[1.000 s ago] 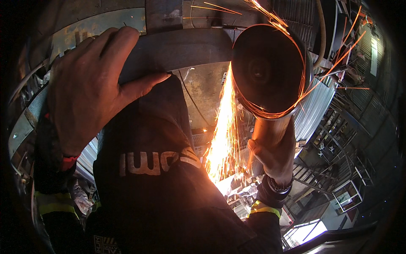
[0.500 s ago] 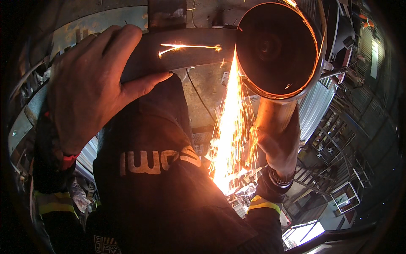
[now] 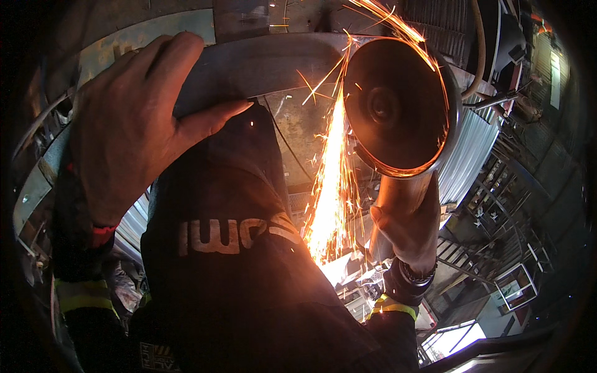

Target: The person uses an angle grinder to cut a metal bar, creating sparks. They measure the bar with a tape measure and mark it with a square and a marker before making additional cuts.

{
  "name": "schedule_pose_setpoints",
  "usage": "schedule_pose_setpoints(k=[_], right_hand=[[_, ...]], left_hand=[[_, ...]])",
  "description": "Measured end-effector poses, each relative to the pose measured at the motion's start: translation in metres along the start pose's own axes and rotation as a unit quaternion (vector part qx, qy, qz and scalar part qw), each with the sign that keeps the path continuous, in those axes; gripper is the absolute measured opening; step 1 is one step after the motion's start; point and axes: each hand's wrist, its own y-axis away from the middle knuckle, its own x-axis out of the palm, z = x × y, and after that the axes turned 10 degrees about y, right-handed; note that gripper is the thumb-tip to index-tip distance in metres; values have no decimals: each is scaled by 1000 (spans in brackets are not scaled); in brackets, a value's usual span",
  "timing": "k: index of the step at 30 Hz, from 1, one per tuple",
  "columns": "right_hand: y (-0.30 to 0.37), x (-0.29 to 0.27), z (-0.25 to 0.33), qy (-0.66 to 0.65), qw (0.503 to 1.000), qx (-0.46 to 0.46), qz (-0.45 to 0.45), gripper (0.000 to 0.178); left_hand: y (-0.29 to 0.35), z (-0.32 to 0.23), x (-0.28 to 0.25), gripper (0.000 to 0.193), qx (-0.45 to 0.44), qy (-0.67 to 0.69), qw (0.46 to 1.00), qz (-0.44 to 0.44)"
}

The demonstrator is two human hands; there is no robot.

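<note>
A flat, slightly curved metal bar (image 3: 273, 62) runs across in front of me, above my dark-clad leg. My left hand (image 3: 134, 118) grips its left part, with the fingers over the far side and the thumb along the near edge. In my right hand (image 3: 413, 227) is an angle grinder (image 3: 401, 189), held by its body. Its round disc (image 3: 395, 109) faces me and hides the bar's right end. Bright sparks (image 3: 329, 217) stream down from the disc's left edge, and more fly off its top.
My leg (image 3: 224, 248) lies under the bar, close to the sparks. Corrugated metal sheets (image 3: 469, 155) stand to the right, behind the grinder. A hose or cable (image 3: 479, 56) hangs at the upper right. Racks and metal scraps (image 3: 485, 199) fill the right side.
The grinder has moved down and slightly left, and its disc is tilted differently. Sparks now also spray from the top of the disc. My left hand stays on the bar.
</note>
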Motion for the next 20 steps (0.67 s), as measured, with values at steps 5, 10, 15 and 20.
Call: schedule_pose_setpoints(k=[5, 10, 15, 20], right_hand=[[-12, -1, -3, -12, 999, -41, 1, 77], [-24, -2, 3, 5, 1000, -2, -8, 76], [-29, -2, 3, -50, 999, 11, -11, 77], [-31, -5, 3, 21, 998, -66, -6, 80]], left_hand=[[-1, 0, -1, 62, 14, -9, 1000, -14], [-2, -3, -2, 61, 9, 0, 1000, -12], [-2, -3, -4, 62, 21, -9, 1000, -19], [-1, 0, -3, 60, 16, -3, 1000, -1]])
